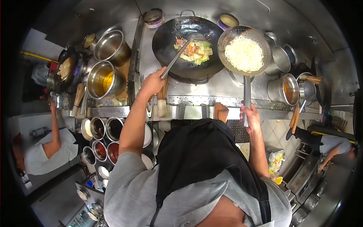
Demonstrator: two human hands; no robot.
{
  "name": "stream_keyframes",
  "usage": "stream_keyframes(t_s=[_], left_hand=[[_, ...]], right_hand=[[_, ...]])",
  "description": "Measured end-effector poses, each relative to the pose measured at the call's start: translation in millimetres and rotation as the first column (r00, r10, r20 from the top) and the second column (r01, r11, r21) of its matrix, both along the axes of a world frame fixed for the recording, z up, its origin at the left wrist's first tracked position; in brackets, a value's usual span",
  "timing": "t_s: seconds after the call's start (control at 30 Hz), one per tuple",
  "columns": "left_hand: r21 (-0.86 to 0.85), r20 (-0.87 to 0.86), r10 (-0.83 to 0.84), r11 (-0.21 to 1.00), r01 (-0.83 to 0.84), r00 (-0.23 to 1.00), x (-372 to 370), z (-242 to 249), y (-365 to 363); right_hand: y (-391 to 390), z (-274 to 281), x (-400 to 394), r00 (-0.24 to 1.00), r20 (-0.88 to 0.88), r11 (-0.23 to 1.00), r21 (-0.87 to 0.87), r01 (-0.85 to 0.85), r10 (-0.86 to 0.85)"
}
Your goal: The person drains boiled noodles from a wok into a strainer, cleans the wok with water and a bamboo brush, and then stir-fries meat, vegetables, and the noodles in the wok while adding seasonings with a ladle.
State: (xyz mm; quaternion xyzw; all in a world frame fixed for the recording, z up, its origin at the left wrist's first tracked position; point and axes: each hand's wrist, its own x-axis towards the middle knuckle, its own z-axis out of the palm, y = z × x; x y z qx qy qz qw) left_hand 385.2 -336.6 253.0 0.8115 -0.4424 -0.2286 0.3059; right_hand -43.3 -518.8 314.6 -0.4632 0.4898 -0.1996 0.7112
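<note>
My left hand [153,83] is wrapped round the handle of a long metal ladle [176,58]. The ladle's head rests among chopped cabbage and carrot strips [196,53] in a big black wok [166,45]. My right hand [249,116] grips the grey handle of a perforated strainer [223,53]. Pale noodles [245,55] lie heaped in the strainer, which is held level just right of the wok and overlaps its rim from this angle.
Left of the wok are a pot of yellow oil [104,81] and another steel pot [109,45]. Sauce containers [99,150] stand by my left elbow. More pots [285,90] are at right. One co-worker [53,145] is at left, another [334,145] at far right.
</note>
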Motion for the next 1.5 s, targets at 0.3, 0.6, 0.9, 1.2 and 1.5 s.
stream_keyframes(t_s=[0.3, 0.6, 0.9, 1.2, 1.5], left_hand=[[0.138, -0.152, 0.202, 0.974, -0.181, 0.968, -38.0, 55.9, 57.9], [0.071, -0.398, 0.361, 0.929, -0.363, 0.844, -71.6, 29.9, 69.1], [0.092, -0.4, 0.399, 0.913, -0.397, 0.825, -80.8, 25.5, 82.8], [0.153, -0.337, 0.41, 0.912, -0.38, 0.847, -82.4, 31.6, 81.7], [-0.117, -0.125, 0.197, 0.97, -0.212, 0.972, -91.4, 46.5, 58.5]], right_hand=[[-20.4, -7.8, 27.7, 0.98, -0.184, 0.984, -0.15, -0.098, 0.07], [-49.8, -39.2, 115.3, 0.906, -0.383, 0.907, -0.292, -0.305, 0.181], [-50.0, -54.3, 143.2, 0.828, -0.522, 0.841, -0.339, -0.422, 0.205], [-82.7, -58.3, 145.9, 0.705, -0.705, 0.688, -0.476, -0.548, 0.074], [-43.8, -16.5, 125.9, 0.749, -0.662, 0.632, -0.565, -0.53, 0.036]])
